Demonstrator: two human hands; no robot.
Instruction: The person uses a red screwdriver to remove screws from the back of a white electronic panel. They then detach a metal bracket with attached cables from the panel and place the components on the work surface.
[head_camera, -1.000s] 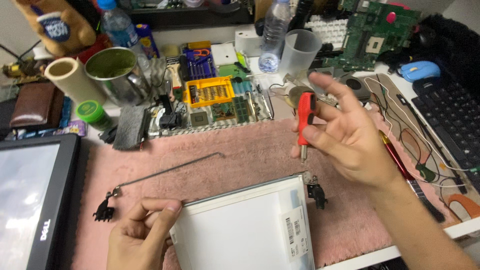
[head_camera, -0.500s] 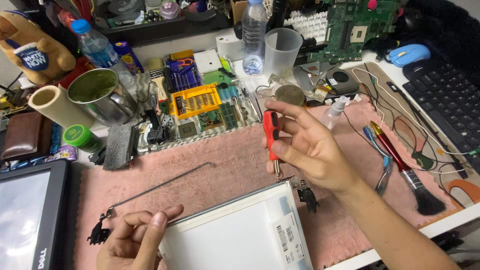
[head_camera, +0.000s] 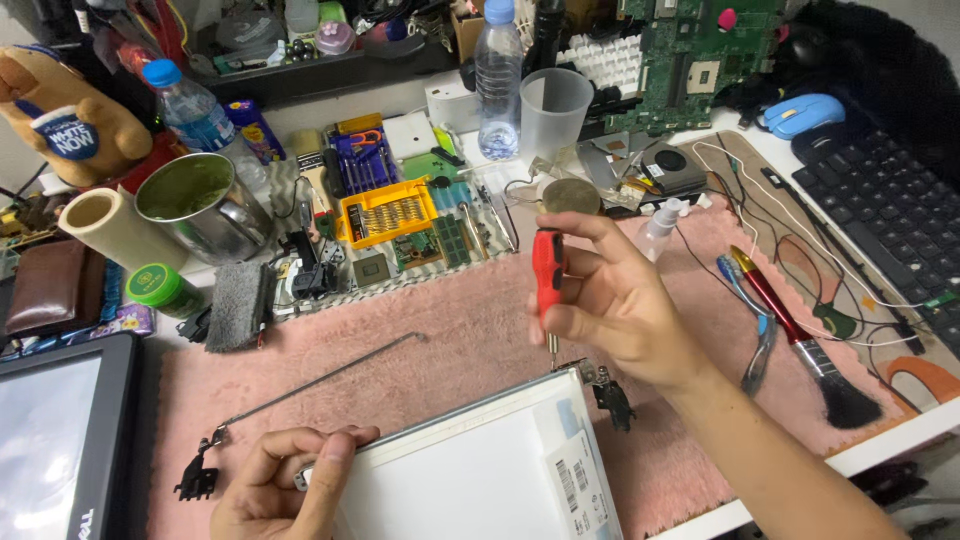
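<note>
My right hand (head_camera: 610, 300) grips a red-handled screwdriver (head_camera: 547, 272) upright, its tip just above the top right corner of a white display panel (head_camera: 470, 470) lying on the pink mat (head_camera: 450, 330). A black hinge bracket (head_camera: 610, 395) sticks out at that corner. My left hand (head_camera: 280, 480) rests on the panel's top left corner, fingers curled over its edge. A thin metal hinge rail (head_camera: 320, 378) lies loose on the mat above that hand, ending in a black hinge (head_camera: 197, 480).
A yellow bit case (head_camera: 385, 210), circuit boards, a metal cup (head_camera: 200, 205), a tape roll (head_camera: 110, 225), water bottles and a plastic cup (head_camera: 553, 110) crowd the back. A brush (head_camera: 800, 340), cables and keyboard (head_camera: 890, 215) lie right. A dark screen (head_camera: 50, 440) is at left.
My right hand has come down and left with the screwdriver, from mid-air to the panel's top right corner. My left hand stays on the panel's left corner.
</note>
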